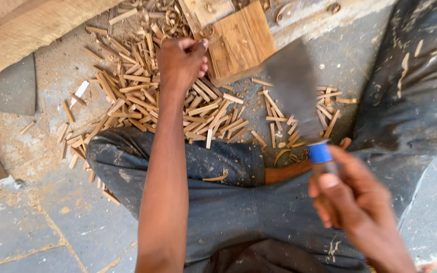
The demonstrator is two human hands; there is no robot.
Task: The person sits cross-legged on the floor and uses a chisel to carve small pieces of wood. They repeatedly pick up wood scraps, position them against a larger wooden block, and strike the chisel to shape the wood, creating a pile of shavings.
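Left hand: extended forward over the floor, fingers curled closed on the near edge of a flat wooden block, thumb and fingertips pinched at its left corner. Wooden block: rectangular, light brown, lying on the floor at the top of the view, tilted, beside a second pale wood piece above it. Right hand: raised near the body, closed around the blue-banded handle of a cleaver. Cleaver: broad grey blade, blurred, pointing up and away from the hand, its tip near the block's right corner; contact cannot be told. Wood sticks: many short split strips, heaped on the concrete floor between the block and the person's dark, dusty trouser leg. Large timber beam: upper left corner.
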